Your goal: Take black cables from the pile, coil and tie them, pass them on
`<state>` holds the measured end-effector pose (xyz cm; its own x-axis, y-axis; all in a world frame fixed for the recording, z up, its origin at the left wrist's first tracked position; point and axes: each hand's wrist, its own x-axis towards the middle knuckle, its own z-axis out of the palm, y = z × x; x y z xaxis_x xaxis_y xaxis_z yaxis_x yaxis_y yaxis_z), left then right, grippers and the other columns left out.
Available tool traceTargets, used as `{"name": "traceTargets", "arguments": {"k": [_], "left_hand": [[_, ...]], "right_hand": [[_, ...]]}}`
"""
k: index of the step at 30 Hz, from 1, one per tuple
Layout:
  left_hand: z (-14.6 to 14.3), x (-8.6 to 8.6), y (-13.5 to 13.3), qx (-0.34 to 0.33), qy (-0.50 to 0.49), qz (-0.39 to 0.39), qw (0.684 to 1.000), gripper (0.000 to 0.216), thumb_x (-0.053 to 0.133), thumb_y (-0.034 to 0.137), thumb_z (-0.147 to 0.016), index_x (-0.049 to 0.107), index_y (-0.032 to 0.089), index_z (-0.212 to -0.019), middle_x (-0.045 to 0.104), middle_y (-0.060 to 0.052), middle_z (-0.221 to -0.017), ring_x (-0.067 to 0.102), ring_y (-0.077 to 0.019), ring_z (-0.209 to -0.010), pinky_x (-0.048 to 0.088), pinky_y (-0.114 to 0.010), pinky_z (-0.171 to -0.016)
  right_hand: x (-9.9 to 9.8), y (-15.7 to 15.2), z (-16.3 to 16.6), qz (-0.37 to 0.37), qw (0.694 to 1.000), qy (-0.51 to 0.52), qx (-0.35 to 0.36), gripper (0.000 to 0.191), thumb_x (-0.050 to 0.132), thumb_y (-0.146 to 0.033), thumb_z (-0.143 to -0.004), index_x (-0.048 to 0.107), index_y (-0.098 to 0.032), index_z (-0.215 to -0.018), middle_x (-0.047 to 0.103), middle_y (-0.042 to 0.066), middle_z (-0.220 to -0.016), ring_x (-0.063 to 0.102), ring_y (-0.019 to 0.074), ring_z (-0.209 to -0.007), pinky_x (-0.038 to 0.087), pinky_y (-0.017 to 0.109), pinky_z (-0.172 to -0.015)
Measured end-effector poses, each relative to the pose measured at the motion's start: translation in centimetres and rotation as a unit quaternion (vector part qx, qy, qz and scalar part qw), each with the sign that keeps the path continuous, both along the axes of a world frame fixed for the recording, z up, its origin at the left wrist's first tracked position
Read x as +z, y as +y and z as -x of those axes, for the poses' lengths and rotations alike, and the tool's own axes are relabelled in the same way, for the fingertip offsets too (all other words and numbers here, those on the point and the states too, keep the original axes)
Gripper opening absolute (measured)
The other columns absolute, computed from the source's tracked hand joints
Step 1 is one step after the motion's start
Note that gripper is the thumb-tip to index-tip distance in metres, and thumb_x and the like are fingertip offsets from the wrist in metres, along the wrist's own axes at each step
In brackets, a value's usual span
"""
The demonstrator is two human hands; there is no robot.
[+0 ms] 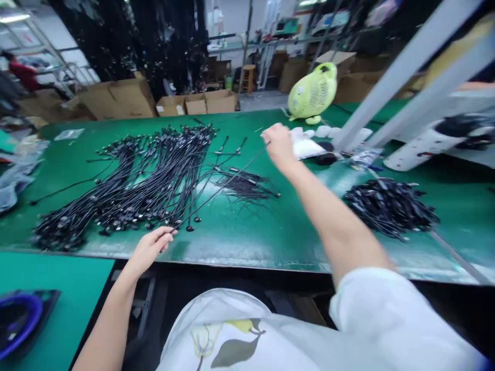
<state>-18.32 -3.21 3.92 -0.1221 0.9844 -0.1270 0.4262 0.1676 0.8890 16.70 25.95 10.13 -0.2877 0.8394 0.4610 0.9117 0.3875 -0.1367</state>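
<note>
Basically, one black cable (pixel 247 165) runs slantwise between two hands over the green table (pixel 294 245). Left hand (pixel 154 244) pinches its near end, thumb against fingers; right hand (pixel 277 140) has fingers curled tight on the far end (a bit blurry, exact finger placement can't be told). Arms are spread, probably to hold the cable nearly straight and apart from the big cable pile (pixel 154 180) at left. Piled cables lie roughly side by side, likely to limit tangling. Thin wire heap (pixel 249 186) sits mid-table; dark bundle (pixel 390 206) lies well apart, right.
</note>
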Motion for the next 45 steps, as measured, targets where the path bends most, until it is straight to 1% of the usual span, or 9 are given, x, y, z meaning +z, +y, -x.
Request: {"name": "traceTargets", "arguments": {"k": [4, 7, 11, 15, 23, 29, 36, 41, 45], "left_hand": [[0.0, -0.7, 0.1, 0.043, -0.318, -0.021, 0.947, 0.027, 0.064, 0.041, -0.079, 0.051, 0.018, -0.082, 0.063, -0.002, -0.078, 0.057, -0.0108, -0.058, 0.045, -0.024, -0.055], [-1.4, -1.1, 1.6, 0.077, -0.365, -0.041, 0.927, 0.028, 0.064, 0.034, -0.079, 0.04, 0.02, -0.078, 0.067, -0.007, -0.099, 0.067, -0.0161, -0.079, 0.052, -0.03, -0.071], [-4.8, -1.6, 3.3, 0.068, -0.153, -0.148, 0.975, 0.01, 0.046, 0.028, -0.09, 0.048, 0.019, -0.093, 0.062, -0.009, -0.111, 0.066, -0.0177, -0.091, 0.052, -0.032, -0.077], [-9.3, -1.7, 3.4, -0.103, 0.088, -0.228, 0.964, 0.033, 0.035, 0.018, -0.092, 0.051, 0.018, -0.122, 0.061, -0.009, -0.111, 0.059, -0.0202, -0.106, 0.045, -0.039, -0.098], [-10.9, -0.7, 1.9, -0.165, -0.086, -0.054, 0.981, 0.031, 0.036, 0.035, -0.098, 0.05, 0.02, -0.12, 0.047, 0.005, -0.063, 0.045, -0.0121, -0.054, 0.046, -0.029, -0.063], [-7.6, 0.1, 0.9, -0.27, -0.313, 0.125, 0.902, 0.041, 0.057, 0.041, -0.092, 0.065, 0.01, -0.118, 0.035, 0.007, -0.052, 0.032, -0.0073, -0.047, 0.043, -0.022, -0.053], [-4.1, 3.1, 1.1, 0.006, -0.646, -0.075, 0.76, 0.035, 0.05, 0.025, -0.097, 0.055, 0.011, -0.128, 0.031, 0.01, -0.051, 0.023, -0.0034, -0.037, 0.033, -0.008, -0.039], [-6.1, 1.6, 3.6, 0.046, -0.496, -0.089, 0.862, 0.022, 0.06, 0.029, -0.092, 0.066, 0.012, -0.103, 0.047, 0.006, -0.056, 0.042, -0.0038, -0.044, 0.039, -0.012, -0.045], [-10.0, -0.9, 3.4, -0.073, -0.218, -0.065, 0.971, 0.036, 0.061, 0.047, -0.087, 0.071, 0.015, -0.098, 0.071, -0.011, -0.099, 0.065, -0.0202, -0.093, 0.052, -0.031, -0.085]], "right_hand": [[-1.7, -1.4, -3.5, -0.057, 0.996, -0.066, 0.027, 0.043, 0.027, -0.03, -0.103, 0.067, -0.016, -0.093, 0.062, 0.018, -0.1, 0.048, 0.0283, -0.12, 0.03, 0.052, -0.096], [-3.7, -5.8, -3.9, -0.007, 0.981, -0.187, 0.041, 0.04, 0.03, -0.029, -0.101, 0.066, -0.019, -0.088, 0.06, 0.018, -0.076, 0.058, 0.0296, -0.1, 0.039, 0.047, -0.083], [-4.3, -15.2, -1.5, 0.144, 0.949, -0.263, 0.097, 0.019, 0.057, -0.037, -0.092, 0.064, -0.02, -0.088, 0.059, 0.011, -0.065, 0.055, 0.0195, -0.06, 0.03, 0.029, -0.054], [-2.3, -21.4, 2.0, 0.216, 0.905, -0.23, 0.287, 0.024, 0.049, -0.035, -0.097, 0.063, -0.017, -0.092, 0.06, 0.006, -0.066, 0.053, 0.0157, -0.06, 0.026, 0.027, -0.054], [-0.9, -17.1, 1.4, 0.1, 0.937, -0.084, 0.324, 0.028, 0.047, -0.036, -0.098, 0.066, -0.016, -0.092, 0.067, 0.007, -0.086, 0.053, 0.0176, -0.084, 0.034, 0.026, -0.068], [-3.0, -13.8, -0.6, 0.094, 0.952, -0.03, 0.291, 0.029, 0.047, -0.038, -0.097, 0.066, -0.016, -0.102, 0.068, 0.008, -0.097, 0.059, 0.0193, -0.09, 0.04, 0.028, -0.073], [-7.8, -13.7, -3.8, 0.112, 0.962, 0.02, 0.248, 0.032, 0.038, -0.03, -0.099, 0.065, -0.015, -0.107, 0.071, 0.01, -0.101, 0.064, 0.0194, -0.092, 0.045, 0.029, -0.077], [-8.7, -19.7, -1.2, 0.136, 0.925, -0.135, 0.327, 0.028, 0.042, -0.022, -0.096, 0.067, -0.015, -0.085, 0.067, 0.008, -0.072, 0.061, 0.0175, -0.067, 0.036, 0.028, -0.063], [-6.0, -22.9, 0.9, 0.215, 0.85, -0.128, 0.463, 0.026, 0.044, -0.027, -0.097, 0.063, -0.017, -0.082, 0.068, 0.005, -0.074, 0.058, 0.014, -0.064, 0.035, 0.025, -0.061]]}}
